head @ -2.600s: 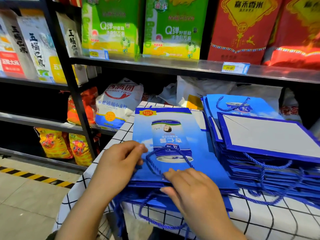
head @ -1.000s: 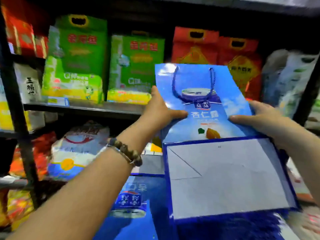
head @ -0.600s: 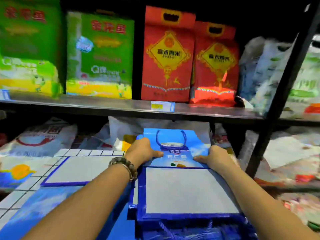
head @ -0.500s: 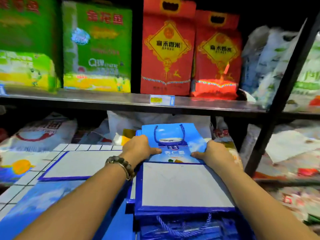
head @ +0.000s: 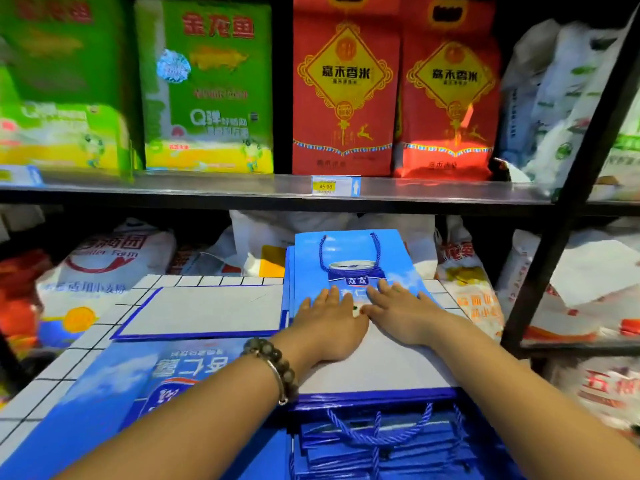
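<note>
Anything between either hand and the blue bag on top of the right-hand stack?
Nothing visible. The left hand and the right hand both lie flat, fingers straight, directly on the blue bag, side by side. The bag rests on top of the stack of bags. Its rope handle lies beyond the fingertips.

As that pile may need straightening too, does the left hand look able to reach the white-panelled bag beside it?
Probably yes: the left hand rests flat on the blue bag, gripping nothing, and the white-panelled bag lies uncovered just to its left.
</note>
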A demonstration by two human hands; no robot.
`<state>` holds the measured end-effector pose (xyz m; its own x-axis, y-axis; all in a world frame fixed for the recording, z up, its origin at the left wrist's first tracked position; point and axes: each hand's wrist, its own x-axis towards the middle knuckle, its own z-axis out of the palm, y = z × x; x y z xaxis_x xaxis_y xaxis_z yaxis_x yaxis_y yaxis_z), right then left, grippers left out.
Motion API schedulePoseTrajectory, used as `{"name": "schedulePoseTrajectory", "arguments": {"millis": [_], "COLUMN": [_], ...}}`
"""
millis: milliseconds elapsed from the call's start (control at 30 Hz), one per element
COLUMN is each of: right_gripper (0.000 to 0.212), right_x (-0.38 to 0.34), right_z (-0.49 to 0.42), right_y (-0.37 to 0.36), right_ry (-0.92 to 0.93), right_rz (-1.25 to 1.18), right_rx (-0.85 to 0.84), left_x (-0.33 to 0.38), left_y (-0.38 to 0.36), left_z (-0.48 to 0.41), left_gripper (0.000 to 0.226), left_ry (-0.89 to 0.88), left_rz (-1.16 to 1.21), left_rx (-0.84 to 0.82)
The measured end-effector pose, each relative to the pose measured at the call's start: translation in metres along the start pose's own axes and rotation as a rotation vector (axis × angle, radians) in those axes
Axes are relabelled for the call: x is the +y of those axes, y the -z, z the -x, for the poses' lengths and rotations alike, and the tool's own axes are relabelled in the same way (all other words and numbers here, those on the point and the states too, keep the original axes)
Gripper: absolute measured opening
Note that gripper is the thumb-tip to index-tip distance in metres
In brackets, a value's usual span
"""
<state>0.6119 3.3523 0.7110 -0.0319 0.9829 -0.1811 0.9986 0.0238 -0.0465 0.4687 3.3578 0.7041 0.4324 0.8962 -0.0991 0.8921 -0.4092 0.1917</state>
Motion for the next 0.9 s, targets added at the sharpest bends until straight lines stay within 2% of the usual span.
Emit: {"name": "schedulePoseTrajectory", "arguments": {"millis": [67,200,433,533,600,700,800,900], "right_gripper": [0.056,0.058,0.061,0.057,0.048,0.043,0.045,0.041], "right_x": [0.001,-0.003,-0.008,-0.012,-0.019,-0.044,-0.085,-0.130], "right_z": [-0.002,-0.005,-0.002,0.010,0.022,0.041,0.070,0.110], "right_y": [-0.010,-0.012,-0.008,0.003,0.015,0.039,0.054,0.044], "right_ry": [-0.003,-0.037,-0.065,-0.022,0.042,0.124,0.167,0.315], "right_rz": [0.071,0.064,0.048,0.103,0.231,0.296,0.165,-0.104], "right_rx": [-0.001,-0.103,-0.144,-0.004,0.231,0.479,0.538,0.490], "left_x": [0.000,-0.001,-0.002,-0.002,-0.004,-0.015,-0.042,-0.079], "left_y": [-0.005,-0.008,-0.007,0.013,0.027,0.047,0.057,0.044], "left_z": [0.001,-0.001,-0.002,0.016,0.035,0.080,0.135,0.179], "left_gripper": [0.062,0.063,0.066,0.063,0.059,0.052,0.050,0.051], "left_ry": [0.001,-0.001,0.013,-0.085,-0.087,-0.138,-0.155,-0.039], "left_rz": [0.011,0.028,0.081,0.365,0.570,0.414,0.332,0.238], "left_rx": [-0.033,-0.116,-0.155,-0.086,0.029,0.175,0.172,0.167]}}
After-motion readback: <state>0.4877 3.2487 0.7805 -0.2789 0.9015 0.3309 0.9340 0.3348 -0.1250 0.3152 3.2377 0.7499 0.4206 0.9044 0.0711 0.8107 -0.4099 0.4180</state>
